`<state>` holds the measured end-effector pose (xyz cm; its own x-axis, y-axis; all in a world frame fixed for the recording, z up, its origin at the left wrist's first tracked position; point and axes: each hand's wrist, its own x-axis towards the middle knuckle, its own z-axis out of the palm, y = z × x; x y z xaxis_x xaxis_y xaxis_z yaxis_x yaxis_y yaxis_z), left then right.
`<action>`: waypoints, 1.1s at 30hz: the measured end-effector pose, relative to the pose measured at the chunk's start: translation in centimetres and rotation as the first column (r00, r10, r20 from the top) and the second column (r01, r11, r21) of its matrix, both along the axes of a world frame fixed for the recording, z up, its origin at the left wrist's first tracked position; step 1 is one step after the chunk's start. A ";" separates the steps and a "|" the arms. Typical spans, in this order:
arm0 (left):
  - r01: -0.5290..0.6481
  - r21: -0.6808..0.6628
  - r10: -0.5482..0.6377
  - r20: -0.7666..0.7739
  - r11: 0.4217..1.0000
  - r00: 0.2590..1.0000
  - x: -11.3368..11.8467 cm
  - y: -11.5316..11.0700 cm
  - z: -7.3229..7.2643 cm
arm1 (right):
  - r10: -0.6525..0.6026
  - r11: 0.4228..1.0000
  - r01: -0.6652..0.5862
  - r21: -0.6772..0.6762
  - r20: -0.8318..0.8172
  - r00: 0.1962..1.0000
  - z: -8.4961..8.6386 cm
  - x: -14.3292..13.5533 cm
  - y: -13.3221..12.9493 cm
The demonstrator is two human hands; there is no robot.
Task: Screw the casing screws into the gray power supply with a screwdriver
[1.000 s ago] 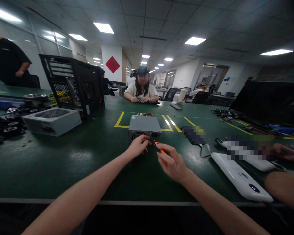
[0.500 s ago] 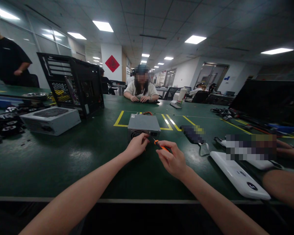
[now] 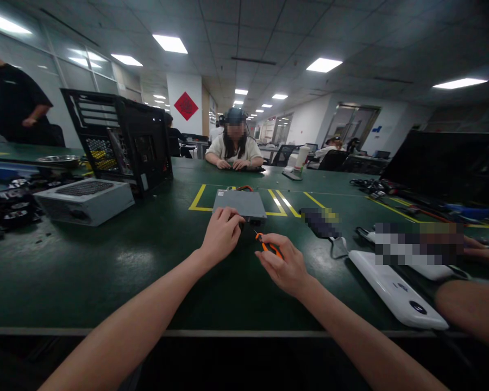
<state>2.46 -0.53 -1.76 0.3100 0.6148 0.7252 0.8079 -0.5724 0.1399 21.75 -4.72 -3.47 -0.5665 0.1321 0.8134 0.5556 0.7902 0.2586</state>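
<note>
A grey metal computer power supply [image 3: 244, 202] lies in front of me, its bundled wires at the far side. Curled against its near face and top edge are the fingers of my left hand [image 3: 222, 232], covering the fan grille. A dark patch shows beside these fingertips; I cannot make out whether it is part of the unit. My right hand [image 3: 285, 263] grips a screwdriver [image 3: 272, 249] with an orange and black handle. Its thin shaft points up and left at the unit's near right side; whether the tip touches is too small to tell.
On the left stand a second power supply [image 3: 87, 201], an open black computer case [image 3: 126, 144] and dark parts [image 3: 14, 209]. To the right lie a white power bank [image 3: 395, 288], a blurred phone-like device [image 3: 320, 222] and another person's arm [image 3: 470, 309]. Someone sits opposite [image 3: 234, 149].
My left hand has shifted up and slightly left, its fingers now curled over the unit's near edge and fan. The screwdriver has drawn back a little towards me.
</note>
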 end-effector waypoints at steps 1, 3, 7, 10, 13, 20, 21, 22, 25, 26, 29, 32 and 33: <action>-0.013 0.016 0.013 0.000 1.000 1.000 -0.1 0.0 0.0 | 0.003 1.000 -0.003 -0.001 0.007 1.000 0.0 0.0 0.0; -0.031 0.014 0.031 0.001 0.999 1.000 -0.1 0.1 -0.1 | 0.023 0.999 -0.022 -0.025 0.019 1.000 0.1 0.0 -0.1; -0.022 -0.026 0.021 -0.024 0.999 0.999 -0.1 0.3 -0.5 | -0.003 1.000 0.004 0.018 -0.029 1.000 0.2 0.0 -0.3; -0.010 -0.029 0.009 -0.042 1.000 0.999 -0.1 0.4 -0.7 | 0.028 1.000 -0.028 -0.002 0.019 0.999 0.2 -0.1 -0.3; -0.011 -0.026 0.009 -0.046 1.000 0.999 -0.1 0.5 -0.9 | 0.020 1.000 -0.020 -0.008 0.003 1.000 0.1 -0.3 -0.4; -0.016 -0.014 0.015 -0.074 1.000 0.997 -0.1 0.5 -0.9 | -0.013 1.000 0.013 0.009 -0.051 0.999 0.2 -0.2 -0.3; -0.014 -0.017 0.013 -0.068 1.000 0.998 -0.1 0.5 -0.9 | -0.031 0.999 0.033 0.021 -0.064 0.997 0.2 -0.2 -0.3; -0.011 -0.022 0.009 -0.062 1.000 0.998 -0.1 0.4 -0.9 | -0.041 0.998 0.043 0.035 -0.058 0.997 0.2 -0.2 -0.3; -0.004 -0.028 0.002 -0.054 1.000 0.999 -0.1 0.4 -0.9 | -0.004 1.000 0.003 0.022 0.024 1.000 0.1 -0.1 -0.2; -0.004 -0.026 0.003 -0.055 1.000 0.999 -0.1 0.4 -0.9 | -0.002 1.000 0.002 0.003 0.034 0.999 0.1 -0.1 -0.2; -0.011 -0.025 0.009 -0.061 1.000 0.998 -0.1 0.4 -0.8 | -0.052 0.999 0.053 0.008 -0.027 0.998 0.1 -0.1 -0.2; -0.013 -0.027 0.011 -0.076 1.000 0.997 -0.2 0.4 -0.8 | -0.010 0.999 0.010 0.039 -0.006 1.000 0.1 -0.1 -0.2; -0.015 -0.027 0.013 -0.081 1.000 0.997 -0.2 0.4 -0.8 | 0.010 1.000 -0.011 0.026 0.014 1.000 0.2 -0.1 -0.2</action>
<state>2.28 -0.17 -2.52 0.3584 0.6389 0.6808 0.8251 -0.5579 0.0892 21.61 -4.91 -3.32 -0.5786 0.1049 0.8088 0.5436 0.7889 0.2866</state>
